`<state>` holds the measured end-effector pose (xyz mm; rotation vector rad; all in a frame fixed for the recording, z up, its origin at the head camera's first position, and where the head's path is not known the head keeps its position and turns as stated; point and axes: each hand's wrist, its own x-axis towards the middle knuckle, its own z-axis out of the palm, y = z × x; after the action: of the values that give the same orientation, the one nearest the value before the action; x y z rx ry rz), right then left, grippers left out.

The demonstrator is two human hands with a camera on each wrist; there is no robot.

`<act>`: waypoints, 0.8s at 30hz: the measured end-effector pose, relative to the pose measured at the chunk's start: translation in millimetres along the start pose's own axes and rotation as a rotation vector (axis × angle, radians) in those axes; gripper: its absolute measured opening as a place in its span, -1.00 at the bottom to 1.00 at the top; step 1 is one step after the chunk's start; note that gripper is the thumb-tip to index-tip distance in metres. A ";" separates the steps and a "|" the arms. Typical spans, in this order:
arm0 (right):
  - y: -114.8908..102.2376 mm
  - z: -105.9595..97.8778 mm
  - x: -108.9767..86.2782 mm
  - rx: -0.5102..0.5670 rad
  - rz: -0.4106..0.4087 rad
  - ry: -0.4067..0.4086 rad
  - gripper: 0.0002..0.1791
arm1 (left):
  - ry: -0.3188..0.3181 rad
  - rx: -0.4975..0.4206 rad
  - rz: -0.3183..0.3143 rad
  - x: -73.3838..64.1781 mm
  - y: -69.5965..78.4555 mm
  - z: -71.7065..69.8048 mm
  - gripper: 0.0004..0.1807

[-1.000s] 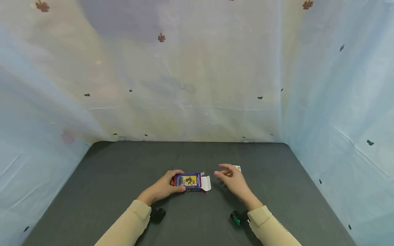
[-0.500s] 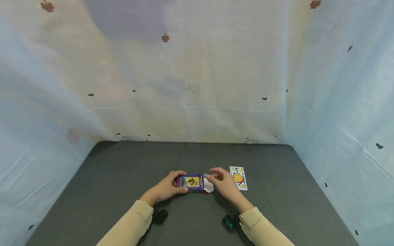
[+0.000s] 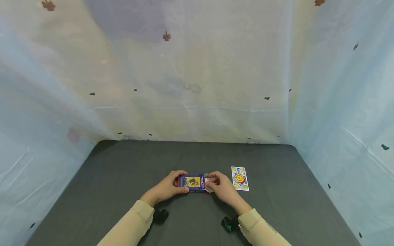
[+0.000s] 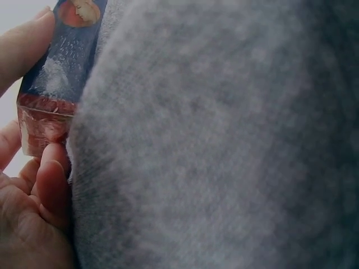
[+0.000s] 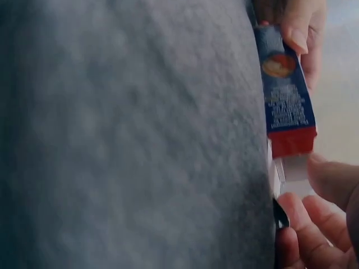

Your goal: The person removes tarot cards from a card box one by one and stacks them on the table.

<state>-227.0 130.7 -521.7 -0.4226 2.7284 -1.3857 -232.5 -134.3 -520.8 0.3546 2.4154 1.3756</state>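
Observation:
A blue tarot card box (image 3: pixel 194 181) with a yellow picture lies flat near the middle of the dark table, its open end toward the right. My left hand (image 3: pixel 164 188) grips its left end, thumb along the near side and fingers behind. The right hand (image 3: pixel 226 189) is at the open end, thumb and curled fingers around the white flap (image 5: pixel 294 168), which they partly cover. In the right wrist view the red rim of the box shows just above the thumb. One tarot card (image 3: pixel 240 178) with a red and yellow wheel lies face up beyond the right hand.
The dark tabletop (image 3: pixel 138 157) reaches back to a pale curtain (image 3: pixel 191 119) that hangs behind and along both sides. Black wrist straps with camera pieces (image 3: pixel 227 223) sit under the sleeves. Grey fabric fills much of both wrist views.
My right hand has moved left from over the tarot card to the box's open end, uncovering the card. Its fingers have closed in on the flap. The left hand keeps its grip.

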 end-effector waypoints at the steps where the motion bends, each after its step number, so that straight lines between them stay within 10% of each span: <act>1: -0.3 -0.9 0.3 -0.009 0.004 -0.005 -0.69 | -0.003 0.001 -0.002 0.7 0.5 -0.3 -0.23; 24: -10.5 0.1 9.6 -0.193 0.017 -0.066 -0.74 | -0.010 -0.002 0.002 2.0 -0.8 -1.0 -0.25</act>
<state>-233.9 122.2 -512.6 -0.4460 2.8142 -1.0884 -234.7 -134.7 -521.4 0.3618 2.4062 1.3742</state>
